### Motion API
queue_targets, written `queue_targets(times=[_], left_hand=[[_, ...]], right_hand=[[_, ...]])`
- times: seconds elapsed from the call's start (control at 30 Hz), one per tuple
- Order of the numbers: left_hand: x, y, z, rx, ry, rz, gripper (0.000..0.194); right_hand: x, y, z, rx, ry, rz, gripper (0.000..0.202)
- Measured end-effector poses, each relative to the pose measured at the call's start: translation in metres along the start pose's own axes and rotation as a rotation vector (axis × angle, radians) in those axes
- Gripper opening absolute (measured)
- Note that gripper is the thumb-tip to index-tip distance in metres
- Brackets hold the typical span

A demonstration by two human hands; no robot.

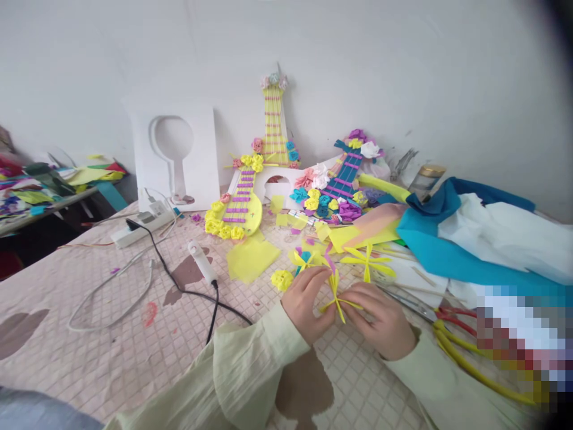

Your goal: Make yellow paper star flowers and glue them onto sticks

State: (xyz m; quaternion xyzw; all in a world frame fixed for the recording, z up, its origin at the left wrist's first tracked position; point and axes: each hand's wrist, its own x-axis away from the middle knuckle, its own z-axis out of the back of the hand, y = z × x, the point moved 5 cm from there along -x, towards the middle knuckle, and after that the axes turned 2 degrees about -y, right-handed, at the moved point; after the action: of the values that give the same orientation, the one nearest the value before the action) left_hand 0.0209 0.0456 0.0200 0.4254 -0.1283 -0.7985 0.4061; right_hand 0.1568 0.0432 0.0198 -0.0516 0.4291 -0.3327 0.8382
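Open room is offered over the left front of the tiled tabletop (102, 334), though a looped white cable (89, 298) and a black cord (179, 291) are laid across it. The way back is blocked by the power strip (143, 229), the white cut-out board (145, 155) and the decorated guitars (244, 206) (blooms jutting out). The right is crowded by scissors (456, 340) and blue fabric (483, 257).

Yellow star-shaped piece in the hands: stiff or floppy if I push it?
The yellow star-shaped piece is thin and narrow-armed, so probably very light. Its arms spread without visibly drooping, suggesting slight stiffness, though a push would likely bend them. The narrow centre might crease if squeezed.
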Motion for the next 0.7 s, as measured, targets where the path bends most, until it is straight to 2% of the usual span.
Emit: queue_targets(times=[0.27, 0.33, 0.43, 0.53, 0.7], left_hand=[[0.0008, -0.0035, 0.0037, -0.003, 0.0, 0.097, 0.05], [0.0, -0.0043, 0.005, -0.009, 0.013, 0.107, 0.047], [-0.001, -0.0045, 0.0072, -0.025, 0.041, 0.113, 0.031], [-0.0013, -0.0025, 0.0062, -0.043, 0.042, 0.079, 0.017], [0.0002, 0.0, -0.0011, -0.045, -0.004, -0.028, 0.019]], right_hand=[[0.0001, -0.0004, 0.0005, 0.001, 0.008, 0.012, 0.014], [-0.0004, -0.0005, 0.0007, 0.003, 0.01, 0.01, 0.014], [-0.0012, -0.0012, 0.0015, 0.012, 0.018, 0.018, 0.013], [-0.0012, -0.0018, 0.0016, 0.013, 0.012, 0.033, 0.013], [-0.0007, -0.0008, 0.0003, 0.011, -0.019, 0.02, 0.012]])
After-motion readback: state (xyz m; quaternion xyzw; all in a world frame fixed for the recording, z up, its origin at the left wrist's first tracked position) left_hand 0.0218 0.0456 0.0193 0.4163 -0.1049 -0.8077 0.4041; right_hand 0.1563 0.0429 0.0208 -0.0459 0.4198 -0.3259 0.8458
